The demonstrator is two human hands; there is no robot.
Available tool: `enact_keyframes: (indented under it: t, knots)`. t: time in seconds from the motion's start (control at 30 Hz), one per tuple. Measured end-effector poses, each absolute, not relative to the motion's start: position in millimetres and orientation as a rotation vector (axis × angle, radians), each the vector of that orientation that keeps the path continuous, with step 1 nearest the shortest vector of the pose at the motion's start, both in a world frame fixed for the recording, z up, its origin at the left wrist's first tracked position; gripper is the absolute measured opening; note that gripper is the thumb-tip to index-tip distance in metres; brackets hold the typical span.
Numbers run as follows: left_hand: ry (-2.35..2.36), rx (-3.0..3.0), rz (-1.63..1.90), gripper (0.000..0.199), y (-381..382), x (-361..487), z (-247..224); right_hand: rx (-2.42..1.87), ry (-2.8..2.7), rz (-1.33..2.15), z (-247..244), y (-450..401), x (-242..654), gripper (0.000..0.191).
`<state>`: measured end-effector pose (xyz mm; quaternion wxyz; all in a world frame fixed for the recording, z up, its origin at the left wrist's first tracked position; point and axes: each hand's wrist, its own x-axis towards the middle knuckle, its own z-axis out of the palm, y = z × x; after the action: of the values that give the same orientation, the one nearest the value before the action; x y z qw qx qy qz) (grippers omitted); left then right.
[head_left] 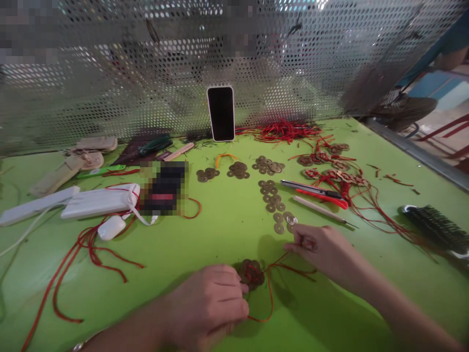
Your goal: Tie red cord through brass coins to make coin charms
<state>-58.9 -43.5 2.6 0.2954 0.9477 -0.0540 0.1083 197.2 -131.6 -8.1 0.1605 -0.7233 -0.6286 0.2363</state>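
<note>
A round cluster of brown coins [252, 275] bound with red cord lies on the green table in front of me. My left hand [216, 303] is closed, its curled fingertips at the left edge of the cluster; the thumb is largely hidden. Up and to the right, my right hand [317, 244] pinches the end of a red cord [282, 257] that runs out from the cluster. Another cord strand loops down toward my left fingers. Loose coins with square holes [278, 217] lie just beyond my right hand.
Further back are coin piles [239, 169], an orange utility knife [318, 192], a pointed awl [322, 210], a tangle of red cord [286, 131] and tied coins [335, 175]. A phone [222, 113] leans on the perforated metal panel. A brush [437, 230] sits right; a white power bank [98, 201] sits left.
</note>
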Motion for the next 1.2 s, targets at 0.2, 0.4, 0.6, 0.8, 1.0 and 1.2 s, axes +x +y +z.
enact_keyframes:
  t: [0.2, 0.4, 0.6, 0.8, 1.0, 1.2]
  knots:
    - [0.111, 2.363, 0.36, 0.012, -44, -60, 0, -2.052, -1.813, 0.637, -13, -130, 197, 0.028]
    - [0.263, 2.274, 0.354, 0.011, -44, -63, -8, -1.965, -1.819, 0.665, -3, -136, 195, 0.026]
    - [0.609, 2.133, 0.285, 0.017, -44, -62, -4, -1.708, -1.81, 0.907, 12, -143, 183, 0.022]
    - [0.645, 2.265, 0.233, 0.025, -50, -48, 0, -1.569, -1.782, 1.033, 21, -142, 165, 0.018]
    - [0.315, 2.512, 0.166, 0.023, -57, -36, -1, -1.517, -1.809, 0.775, 17, -141, 149, 0.014]
    - [0.275, 2.644, 0.279, 0.016, -58, -33, -9, -1.343, -1.947, 0.288, 9, -140, 147, 0.011]
